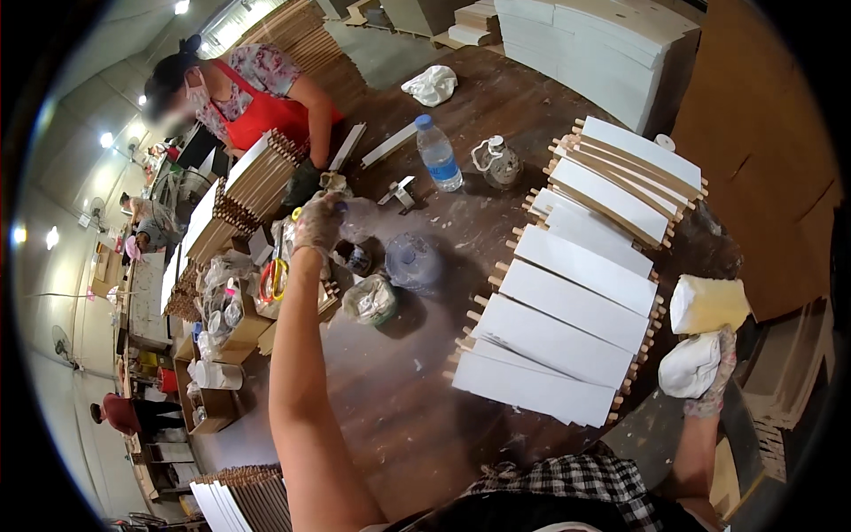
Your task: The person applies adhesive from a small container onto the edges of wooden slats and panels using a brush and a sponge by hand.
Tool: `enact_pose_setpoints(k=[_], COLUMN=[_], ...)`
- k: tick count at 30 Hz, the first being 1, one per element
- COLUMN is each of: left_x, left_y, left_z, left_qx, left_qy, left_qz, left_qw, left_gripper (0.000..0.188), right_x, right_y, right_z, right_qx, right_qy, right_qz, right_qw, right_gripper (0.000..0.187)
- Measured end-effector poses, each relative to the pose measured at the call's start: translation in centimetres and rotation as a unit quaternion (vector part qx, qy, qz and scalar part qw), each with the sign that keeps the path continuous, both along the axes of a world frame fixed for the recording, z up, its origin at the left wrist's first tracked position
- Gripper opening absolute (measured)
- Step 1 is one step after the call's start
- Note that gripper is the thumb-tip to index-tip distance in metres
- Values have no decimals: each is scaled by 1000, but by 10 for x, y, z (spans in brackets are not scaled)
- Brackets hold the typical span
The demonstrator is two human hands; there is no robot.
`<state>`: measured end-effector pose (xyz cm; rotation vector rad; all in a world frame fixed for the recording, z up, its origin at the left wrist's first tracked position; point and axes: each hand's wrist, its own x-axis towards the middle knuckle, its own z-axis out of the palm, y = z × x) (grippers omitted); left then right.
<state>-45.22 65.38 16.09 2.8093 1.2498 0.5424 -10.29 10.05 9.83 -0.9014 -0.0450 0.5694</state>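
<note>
My left hand (pixel 317 226), in a pale patterned glove, reaches over the far left of the table with its fingers closed round a clear plastic container (pixel 359 218); its exact kind is blurred. Just below that hand stand a small open jar (pixel 354 258), a bag-lined bowl (pixel 370 300) and a cut-down translucent bottle (pixel 413 263). At the right edge my right hand (pixel 716 383), gloved too, is closed on a wadded white cloth (pixel 689 365). A pale yellow sponge block (pixel 709 305) touches the cloth's far side. White boards (pixel 572 288) with wooden dowels along their ends lie overlapped between my hands.
A capped water bottle (pixel 439 155), a squat bottle (pixel 499 164), a metal bracket (pixel 401 192) and a crumpled white cloth (pixel 430 86) stand farther back on the dark table (pixel 390 381). A co-worker in a red apron (pixel 275 111) stands at far left beside stacked boards (pixel 257 173).
</note>
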Motion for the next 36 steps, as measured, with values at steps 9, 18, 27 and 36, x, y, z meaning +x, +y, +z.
enact_pose_setpoints(k=[9,18,27,36], left_x=[-41,-64,-33,33], left_y=[-13,-119,-357,-452], left_z=[-34,-66,-36,31], left_qx=[-58,89,-161,-175], left_qy=[32,-214,-481,-313], left_qz=[172,28,-80,-369], left_qw=[983,972,858,858], left_gripper=[31,37,27,73], right_x=[-18,19,-65,-157], right_y=[0,-55,-15,-43], right_z=[12,-28,57,117], right_qx=[-53,-13,104,-88], right_qy=[-163,-117,-88,-461], right_qz=[-19,-151,177,273], right_qw=[985,981,975,840], right_gripper=[33,43,50,75])
